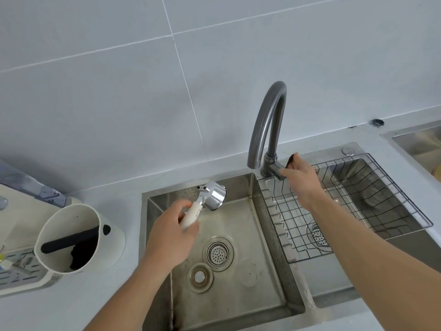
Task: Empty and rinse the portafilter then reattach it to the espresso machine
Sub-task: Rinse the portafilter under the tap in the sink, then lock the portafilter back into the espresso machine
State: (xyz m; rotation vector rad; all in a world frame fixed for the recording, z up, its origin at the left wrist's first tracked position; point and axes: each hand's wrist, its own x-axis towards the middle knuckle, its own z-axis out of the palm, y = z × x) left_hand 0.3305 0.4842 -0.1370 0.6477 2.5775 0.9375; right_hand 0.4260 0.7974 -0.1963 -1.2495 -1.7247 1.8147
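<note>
My left hand [170, 231] grips the white handle of the portafilter [210, 196], whose shiny metal basket tilts over the back of the left sink basin [274, 278]. The grey curved faucet [267, 120] stands behind the divider, its spout ending to the right of the portafilter. No water runs from it. My right hand [299, 176] is closed on the faucet lever [278, 172] at the faucet's base. The espresso machine [21, 194] shows at the left edge, only partly in view.
A white knock box [109, 256] with a black bar stands on the counter left of the sink. A wire rack [405, 206] sits in the right basin. The left basin has a drain strainer [218, 253] and a loose plug [200, 277].
</note>
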